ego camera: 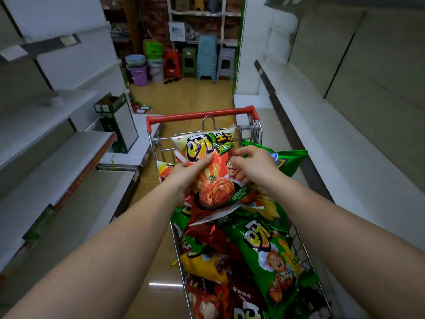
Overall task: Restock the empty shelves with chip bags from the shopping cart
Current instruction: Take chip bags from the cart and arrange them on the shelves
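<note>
Chip bag [212, 171], orange, is pinched at both side edges: left hand [184, 174] fingers [202, 161] curl over its 9 o'clock edge, right hand [254, 165] fingers [239, 153] at 3 o'clock, probably to lift it flat. It hangs above the shopping cart [197, 116]; bare shelves [57, 157] flank at 9 and 3.

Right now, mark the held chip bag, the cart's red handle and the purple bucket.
held chip bag [212, 178]: head view, printed front.
red handle [197, 115]: head view, bar's middle.
purple bucket [138, 75]: head view, side wall.
</note>
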`<state>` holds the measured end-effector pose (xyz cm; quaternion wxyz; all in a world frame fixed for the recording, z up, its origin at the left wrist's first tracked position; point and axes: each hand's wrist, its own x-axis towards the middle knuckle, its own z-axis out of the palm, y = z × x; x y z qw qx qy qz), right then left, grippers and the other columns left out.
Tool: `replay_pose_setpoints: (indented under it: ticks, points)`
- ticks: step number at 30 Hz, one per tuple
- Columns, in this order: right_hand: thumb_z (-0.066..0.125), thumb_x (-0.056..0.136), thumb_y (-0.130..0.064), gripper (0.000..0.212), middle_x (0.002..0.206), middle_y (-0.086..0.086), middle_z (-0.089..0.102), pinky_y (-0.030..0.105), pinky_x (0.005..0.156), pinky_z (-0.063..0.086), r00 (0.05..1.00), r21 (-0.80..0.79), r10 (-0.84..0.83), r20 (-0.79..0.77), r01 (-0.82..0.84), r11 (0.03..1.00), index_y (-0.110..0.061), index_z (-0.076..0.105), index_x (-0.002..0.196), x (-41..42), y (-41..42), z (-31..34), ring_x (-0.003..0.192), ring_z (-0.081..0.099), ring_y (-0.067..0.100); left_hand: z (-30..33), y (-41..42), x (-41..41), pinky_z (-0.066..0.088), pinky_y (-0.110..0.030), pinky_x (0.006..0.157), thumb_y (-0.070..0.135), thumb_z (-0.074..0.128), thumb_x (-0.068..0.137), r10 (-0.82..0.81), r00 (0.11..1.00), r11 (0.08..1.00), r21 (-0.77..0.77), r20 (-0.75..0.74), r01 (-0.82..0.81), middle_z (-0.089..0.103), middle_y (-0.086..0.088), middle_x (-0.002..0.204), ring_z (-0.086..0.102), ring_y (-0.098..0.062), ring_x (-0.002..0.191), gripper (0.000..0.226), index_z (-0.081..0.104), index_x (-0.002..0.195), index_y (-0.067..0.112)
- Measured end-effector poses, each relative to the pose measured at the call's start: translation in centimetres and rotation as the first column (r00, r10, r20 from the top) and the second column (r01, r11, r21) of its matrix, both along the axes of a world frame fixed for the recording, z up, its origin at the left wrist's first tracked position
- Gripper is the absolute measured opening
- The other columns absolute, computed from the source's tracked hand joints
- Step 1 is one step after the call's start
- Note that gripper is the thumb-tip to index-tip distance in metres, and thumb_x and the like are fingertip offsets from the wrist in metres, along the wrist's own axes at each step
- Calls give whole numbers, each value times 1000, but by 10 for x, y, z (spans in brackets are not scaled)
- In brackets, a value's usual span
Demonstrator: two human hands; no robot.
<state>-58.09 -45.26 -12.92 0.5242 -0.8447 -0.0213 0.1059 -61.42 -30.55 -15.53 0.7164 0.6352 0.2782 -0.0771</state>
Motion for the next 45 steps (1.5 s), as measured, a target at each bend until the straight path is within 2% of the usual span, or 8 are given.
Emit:
replay_pose_setpoints:
  ticks: [3, 7, 11, 19, 26, 33, 39, 45]
  points:
    - [57, 89, -22, 19, 99, 3, 67, 27, 69, 48, 985, -159, -45, 166, 72, 985, -21, 62, 108, 2, -19, 15, 80, 64, 17, 12, -4, 0, 49, -43, 90, 42, 79, 69, 5, 997, 994, 109, 73, -13, 63, -13, 114, 61, -29, 102, 77, 43, 128, 6]
    - [55, 91, -26, 38, 131, 7, 51, 34, 97, 35, 899, -427, -145, 414, 332, 841, -19, 52, 128, 6, -55, 17, 122, 44, 26, 18, -11, 8, 46, -47, 96, 44, 83, 63, -14, 991, 975, 224, 132, -16, 61, -11, 118, 59, -30, 106, 83, 44, 130, 12]
    - [62, 85, -40, 71, 147, 11, 30, 45, 106, 27, 910, -519, -269, 315, 402, 754, -14, 28, 143, 10, -79, -8, 135, 28, 29, 14, -15, 19, 46, -51, 97, 54, 84, 53, -7, 990, 955, 296, 138, -34, 64, -10, 115, 60, -33, 107, 84, 54, 120, 13]
    - [74, 57, -64, 110, 138, 10, 49, 45, 101, 42, 865, 6, -456, -208, 467, 884, -15, 26, 144, 13, -64, -62, 120, 52, 31, -11, -13, 38, 42, -50, 101, 50, 80, 64, -78, 989, 946, 322, 128, 34, 60, -8, 123, 55, -31, 114, 78, 49, 126, 15]
    - [80, 68, -36, 53, 115, 6, 66, 44, 94, 49, 867, 44, -471, -161, 483, 874, -20, 59, 114, 18, -52, -70, 101, 63, 26, -24, -4, 44, 42, -48, 102, 48, 81, 64, -142, 979, 952, 291, 143, 95, 58, -5, 125, 55, -28, 116, 81, 45, 129, 17]
    - [77, 72, -34, 71, 130, 4, 56, 30, 93, 44, 859, -140, -512, 24, 510, 849, -15, 45, 133, -9, -35, -43, 115, 55, 24, -10, 11, 38, 47, -47, 97, 61, 82, 39, -262, 943, 927, 325, 207, 186, 64, -2, 116, 61, -26, 106, 98, 51, 122, 20]
    - [76, 76, -16, 42, 105, -2, 62, 26, 75, 47, 908, 70, -392, -150, 405, 911, -16, 53, 112, -17, -10, -56, 91, 59, 16, -20, 30, 40, 42, -51, 102, 48, 82, 63, -337, 923, 889, 386, 184, 247, 55, -7, 129, 54, -31, 117, 93, 35, 137, 17]
    - [84, 66, -28, 78, 116, 0, 54, 33, 89, 46, 822, 117, -562, -96, 570, 814, -8, 39, 127, -16, 4, -88, 109, 54, 21, -40, 38, 32, 39, -44, 102, 45, 78, 69, -328, 923, 889, 396, 203, 229, 52, -7, 131, 50, -30, 121, 88, 32, 138, 15]
